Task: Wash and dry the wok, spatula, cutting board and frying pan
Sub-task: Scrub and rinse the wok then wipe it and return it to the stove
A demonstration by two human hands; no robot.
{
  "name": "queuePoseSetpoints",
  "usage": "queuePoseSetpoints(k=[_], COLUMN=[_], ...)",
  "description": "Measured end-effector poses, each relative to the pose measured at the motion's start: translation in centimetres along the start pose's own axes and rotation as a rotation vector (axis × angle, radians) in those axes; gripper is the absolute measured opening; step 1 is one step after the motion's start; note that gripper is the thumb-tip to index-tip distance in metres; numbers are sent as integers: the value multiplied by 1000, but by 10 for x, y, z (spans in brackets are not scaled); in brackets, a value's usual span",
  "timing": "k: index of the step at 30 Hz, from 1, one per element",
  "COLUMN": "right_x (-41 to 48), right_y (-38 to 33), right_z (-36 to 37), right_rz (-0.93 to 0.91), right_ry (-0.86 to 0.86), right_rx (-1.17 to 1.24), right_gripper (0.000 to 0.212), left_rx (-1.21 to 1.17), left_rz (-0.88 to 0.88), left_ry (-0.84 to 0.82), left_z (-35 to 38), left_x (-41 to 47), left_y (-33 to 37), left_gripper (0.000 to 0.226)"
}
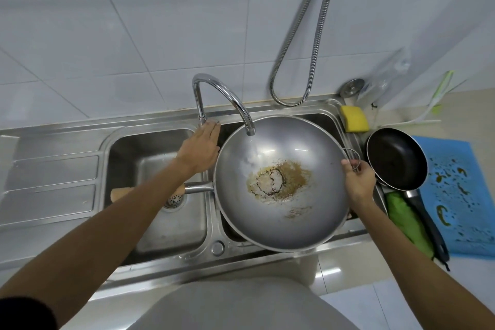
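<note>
Your R hand (359, 182) pinches the wok (281, 195) by its side loop; L hand (199, 149), fingers flat, touches the tap (222, 94) base.

Water runs from the tap (227, 94) into a stained wok (308, 211). The right hand (359, 182) grips its loop (354, 154); the left hand (201, 149) touches the tap's base.

Bright, even light; wide-angle edge distortion.

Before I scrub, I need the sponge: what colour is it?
The sponge is yellow; head view.
</note>
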State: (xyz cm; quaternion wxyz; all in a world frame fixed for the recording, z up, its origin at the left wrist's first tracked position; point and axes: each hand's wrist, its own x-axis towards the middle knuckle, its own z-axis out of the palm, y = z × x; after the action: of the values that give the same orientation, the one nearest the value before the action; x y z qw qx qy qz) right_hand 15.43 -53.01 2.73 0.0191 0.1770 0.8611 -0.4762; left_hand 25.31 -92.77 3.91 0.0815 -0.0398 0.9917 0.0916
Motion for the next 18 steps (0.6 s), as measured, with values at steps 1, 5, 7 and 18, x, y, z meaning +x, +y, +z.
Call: queuePoseSetpoints(k=[1, 5, 7, 18], right_x=[-1, -3, -2, 24], right_y=[0, 0, -4, -51], right_z=[-1, -6, -15, -82], right_rz=[3, 18, 6, -107], right_ry=[1, -19, -35, -84], right_rx=[-1, -22, -61, -348], right_gripper=[18, 19, 21, 33], left_rx=[-21, -185, -170, -468], left_rz=[5, -99, -220, -156], left_ry=[-7, 30, -27, -621], left_z=[-1, -3, -1, 41], left_x=[-2, -26, -50, -103], left_y=[0, -9, -21, 19], left_gripper=[67, 70, 65, 93])
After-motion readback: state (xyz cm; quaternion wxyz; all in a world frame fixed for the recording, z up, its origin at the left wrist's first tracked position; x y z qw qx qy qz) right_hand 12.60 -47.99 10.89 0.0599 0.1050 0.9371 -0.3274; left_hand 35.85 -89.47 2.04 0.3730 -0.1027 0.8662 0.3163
